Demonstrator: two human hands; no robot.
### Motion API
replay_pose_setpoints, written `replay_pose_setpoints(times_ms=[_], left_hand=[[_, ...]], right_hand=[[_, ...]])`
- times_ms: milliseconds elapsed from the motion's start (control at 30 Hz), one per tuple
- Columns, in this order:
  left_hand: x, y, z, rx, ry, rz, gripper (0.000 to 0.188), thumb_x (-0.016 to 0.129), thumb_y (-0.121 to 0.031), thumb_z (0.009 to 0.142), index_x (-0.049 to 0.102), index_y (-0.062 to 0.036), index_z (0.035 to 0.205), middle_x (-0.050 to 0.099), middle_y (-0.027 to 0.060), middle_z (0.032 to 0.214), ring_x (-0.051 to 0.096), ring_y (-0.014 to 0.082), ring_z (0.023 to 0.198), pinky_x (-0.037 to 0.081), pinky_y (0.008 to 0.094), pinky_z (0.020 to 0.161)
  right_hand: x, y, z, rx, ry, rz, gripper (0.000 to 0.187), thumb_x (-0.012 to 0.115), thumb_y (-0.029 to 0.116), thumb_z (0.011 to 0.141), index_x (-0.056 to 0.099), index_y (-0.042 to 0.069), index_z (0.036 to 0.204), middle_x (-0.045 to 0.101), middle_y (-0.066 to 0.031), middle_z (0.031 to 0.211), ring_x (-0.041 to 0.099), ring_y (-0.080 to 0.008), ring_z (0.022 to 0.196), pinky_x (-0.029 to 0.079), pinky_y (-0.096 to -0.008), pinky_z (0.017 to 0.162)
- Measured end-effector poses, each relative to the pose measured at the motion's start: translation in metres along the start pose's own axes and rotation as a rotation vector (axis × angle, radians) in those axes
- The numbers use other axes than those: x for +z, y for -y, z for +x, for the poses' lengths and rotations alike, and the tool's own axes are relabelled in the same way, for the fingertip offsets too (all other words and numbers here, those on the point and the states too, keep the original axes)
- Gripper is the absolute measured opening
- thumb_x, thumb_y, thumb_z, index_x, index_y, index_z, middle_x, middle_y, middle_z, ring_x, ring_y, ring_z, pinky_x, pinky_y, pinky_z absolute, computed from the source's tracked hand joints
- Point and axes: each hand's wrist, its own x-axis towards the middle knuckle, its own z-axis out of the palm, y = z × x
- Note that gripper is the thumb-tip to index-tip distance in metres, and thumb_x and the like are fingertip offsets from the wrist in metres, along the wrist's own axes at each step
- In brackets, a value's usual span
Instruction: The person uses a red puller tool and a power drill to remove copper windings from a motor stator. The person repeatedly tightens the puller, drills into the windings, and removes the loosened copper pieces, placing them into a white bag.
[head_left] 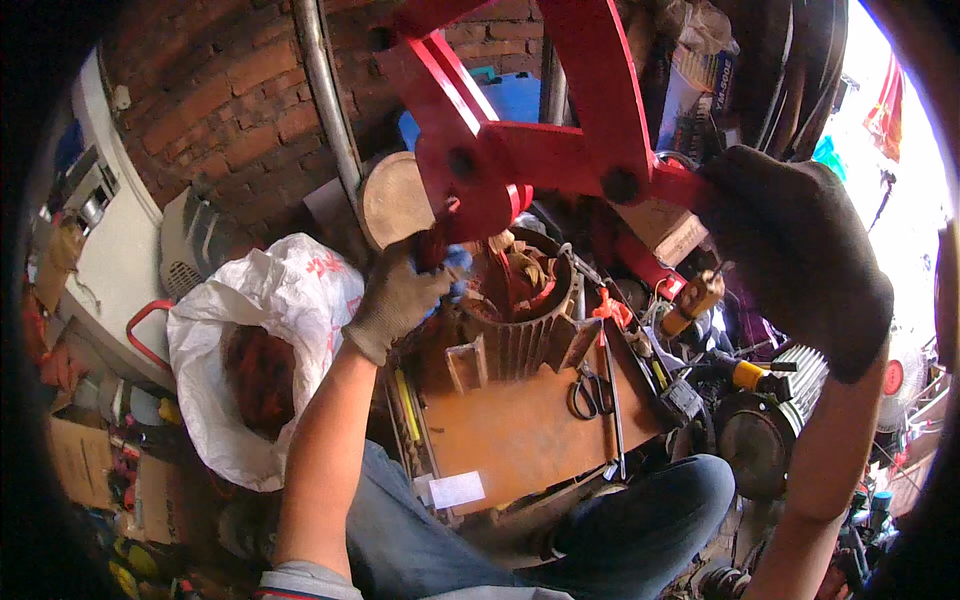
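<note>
My right hand [800,245], in a dark work glove, is closed around the arm of a large red metal lever tool [540,155] at upper right. The tool's pivoted arms reach across the top of the view. My left hand [402,300], in a grey-brown knit glove with blue at its fingers, is closed at the tool's lower left end, by a dark reddish piece whose kind is unclear. Just below the tool stands a ribbed motor casing [515,340] with reddish-brown windings and torn, papery scraps inside. It rests on a brown work board [525,435].
Black-handled scissors [589,396], a long thin rod [613,410] and a white card [457,490] lie on the board. A white sack [205,400] with reddish-brown contents stands at left. Another motor [757,440] sits at right. Behind is a brick wall [225,110] with a metal pole [330,90].
</note>
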Motion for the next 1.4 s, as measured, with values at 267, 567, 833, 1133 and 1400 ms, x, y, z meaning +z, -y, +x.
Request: replay_pose_setpoints(times_ms=[267, 567, 833, 1133, 1400], left_hand=[[-0.03, -0.011, 0.023, 0.037, -0.2, -0.168, 0.028, 0.075, -0.032, 0.091, 0.068, -0.0081, 0.102, 0.051, -0.0089, 0.07, 0.04, 0.0007, 0.051, 0.031, 0.0205, 0.046], [-0.057, -0.056, 0.039, 0.028, -0.162, -0.399, 0.032, 0.073, -0.028, 0.092, 0.068, -0.005, 0.113, 0.052, -0.0083, 0.068, 0.038, 0.0011, 0.047, 0.031, 0.0214, 0.044], [-0.156, -0.078, -0.012, 0.005, -0.149, -0.426, 0.027, 0.064, -0.018, 0.096, 0.068, -0.0011, 0.117, 0.045, -0.0091, 0.06, 0.036, 0.0019, 0.045, 0.028, 0.0201, 0.043], [-0.283, -0.149, -0.16, -0.145, -0.435, -0.225, 0.035, 0.055, -0.024, 0.101, 0.06, -0.0018, 0.128, 0.037, -0.0088, 0.057, 0.031, 0.0048, 0.044, 0.024, 0.0241, 0.042], [-0.285, -0.144, -0.186, -0.506, -0.627, 0.384, 0.027, 0.068, -0.024, 0.093, 0.066, -0.0059, 0.113, 0.051, -0.0061, 0.065, 0.043, 0.0046, 0.048, 0.034, 0.0231, 0.042]], right_hand=[[0.073, 0.002, -0.014, 0.181, -0.142, 0.075, 0.018, 0.064, 0.021, 0.096, 0.062, 0.004, 0.088, 0.063, -0.016, 0.074, 0.065, -0.0344, 0.066, 0.05, -0.0428, 0.058], [0.149, 0.031, -0.005, 0.434, -0.527, 0.575, 0.022, 0.064, 0.025, 0.1, 0.062, 0.004, 0.094, 0.062, -0.0199, 0.067, 0.067, -0.0397, 0.064, 0.05, -0.0428, 0.057], [0.183, -0.034, -0.009, 0.293, -0.576, 0.224, 0.011, 0.064, 0.01, 0.091, 0.061, 0.005, 0.1, 0.064, -0.0174, 0.093, 0.066, -0.0325, 0.079, 0.051, -0.04, 0.066], [0.194, -0.094, -0.024, 0.283, -0.644, 0.343, 0.019, 0.058, 0.012, 0.101, 0.064, 0.0, 0.114, 0.073, -0.0106, 0.098, 0.067, -0.0148, 0.09, 0.053, -0.0322, 0.078], [0.195, -0.098, -0.023, 0.275, -0.531, 0.17, 0.019, 0.055, 0.008, 0.101, 0.065, 0.0, 0.115, 0.071, -0.013, 0.107, 0.067, -0.0193, 0.097, 0.051, -0.0352, 0.088]])
